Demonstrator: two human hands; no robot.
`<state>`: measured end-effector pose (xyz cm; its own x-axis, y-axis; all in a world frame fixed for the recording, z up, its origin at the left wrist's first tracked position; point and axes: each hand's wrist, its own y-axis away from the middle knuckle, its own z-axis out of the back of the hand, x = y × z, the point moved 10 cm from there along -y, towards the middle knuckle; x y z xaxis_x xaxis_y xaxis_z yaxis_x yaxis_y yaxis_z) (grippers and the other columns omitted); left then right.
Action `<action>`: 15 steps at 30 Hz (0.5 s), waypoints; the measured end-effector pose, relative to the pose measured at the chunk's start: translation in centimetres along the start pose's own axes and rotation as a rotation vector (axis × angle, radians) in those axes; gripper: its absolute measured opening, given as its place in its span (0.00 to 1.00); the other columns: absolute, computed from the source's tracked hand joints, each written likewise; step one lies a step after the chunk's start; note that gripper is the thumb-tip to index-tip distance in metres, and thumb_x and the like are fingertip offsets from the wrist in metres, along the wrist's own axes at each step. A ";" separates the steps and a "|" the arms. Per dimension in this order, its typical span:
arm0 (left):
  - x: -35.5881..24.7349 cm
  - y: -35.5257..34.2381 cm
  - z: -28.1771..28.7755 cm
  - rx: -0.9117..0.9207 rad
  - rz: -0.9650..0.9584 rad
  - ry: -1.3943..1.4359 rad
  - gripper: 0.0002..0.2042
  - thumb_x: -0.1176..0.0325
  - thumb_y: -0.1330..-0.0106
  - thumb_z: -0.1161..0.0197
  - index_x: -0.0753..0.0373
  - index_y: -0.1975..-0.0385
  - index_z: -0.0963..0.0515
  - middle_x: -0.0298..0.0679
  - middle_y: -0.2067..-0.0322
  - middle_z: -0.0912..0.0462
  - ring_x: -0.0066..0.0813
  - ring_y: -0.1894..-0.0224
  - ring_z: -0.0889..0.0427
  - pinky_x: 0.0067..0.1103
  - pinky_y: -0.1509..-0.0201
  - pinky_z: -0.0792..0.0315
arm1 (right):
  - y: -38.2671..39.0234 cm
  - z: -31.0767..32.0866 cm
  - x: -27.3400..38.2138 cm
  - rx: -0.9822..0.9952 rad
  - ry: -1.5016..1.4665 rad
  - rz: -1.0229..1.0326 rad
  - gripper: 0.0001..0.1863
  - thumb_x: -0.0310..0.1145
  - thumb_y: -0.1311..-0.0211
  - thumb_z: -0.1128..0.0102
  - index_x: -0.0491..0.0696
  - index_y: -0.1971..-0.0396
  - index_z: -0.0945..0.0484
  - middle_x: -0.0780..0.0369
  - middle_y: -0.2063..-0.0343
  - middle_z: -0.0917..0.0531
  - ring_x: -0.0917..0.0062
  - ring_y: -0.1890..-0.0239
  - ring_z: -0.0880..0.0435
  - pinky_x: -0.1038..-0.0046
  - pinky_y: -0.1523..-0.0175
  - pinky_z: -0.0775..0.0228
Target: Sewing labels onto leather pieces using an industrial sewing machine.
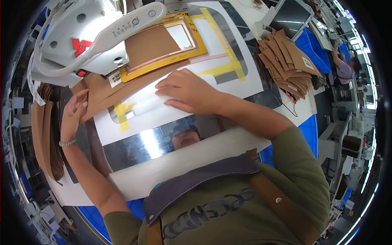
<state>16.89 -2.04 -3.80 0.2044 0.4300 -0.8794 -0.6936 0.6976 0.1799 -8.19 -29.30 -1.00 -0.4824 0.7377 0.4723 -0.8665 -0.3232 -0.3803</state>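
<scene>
A flat piece of brown fabric with a small white label lies slantwise under the machine head. My left hand pinches its left edge between thumb and fingers. Over the white template sheet, my right hand is spread beside the fabric's near edge, thumb apart from the fingers, holding nothing I can see. A yellow, copper-lined frame rests on the brown fabric just beyond the right hand. Yellow tape strips mark the sheet's cut-out openings.
The white sewing machine head with its grey arm overhangs the far left. Stacks of brown fabric pieces stand at right and left. A monitor and blue bin are at the far right. Another person sits beyond.
</scene>
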 end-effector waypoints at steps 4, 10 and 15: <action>0.7 11.9 4.8 -0.132 0.087 -0.121 0.24 0.75 0.21 0.43 0.68 0.25 0.29 0.34 0.46 0.14 0.12 0.52 0.18 0.13 0.46 0.27 | -0.7 0.5 0.7 -0.031 -0.014 0.044 0.17 0.33 0.31 0.33 0.46 0.44 0.16 0.59 0.41 0.16 0.62 0.38 0.22 0.58 0.33 0.33; 5.3 28.9 8.0 -0.178 0.533 -0.023 0.29 0.78 0.23 0.40 0.64 0.22 0.33 0.25 0.72 0.18 0.09 0.74 0.26 0.11 0.71 0.33 | -0.9 1.1 0.3 -0.004 0.023 0.006 0.15 0.31 0.32 0.32 0.47 0.47 0.15 0.59 0.41 0.15 0.62 0.40 0.20 0.57 0.35 0.31; 9.7 38.0 8.2 -0.336 0.501 0.031 0.31 0.79 0.26 0.38 0.67 0.22 0.34 0.41 0.48 0.12 0.19 0.48 0.16 0.17 0.46 0.22 | -1.6 2.7 0.3 -0.113 0.051 -0.055 0.17 0.31 0.31 0.32 0.45 0.44 0.16 0.56 0.39 0.16 0.59 0.37 0.21 0.58 0.29 0.33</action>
<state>-1.85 33.30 -1.88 -0.2203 0.6389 -0.7371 -0.8814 0.1933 0.4310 -7.28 -30.11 1.90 -0.4245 0.7829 0.4548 -0.8703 -0.2143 -0.4434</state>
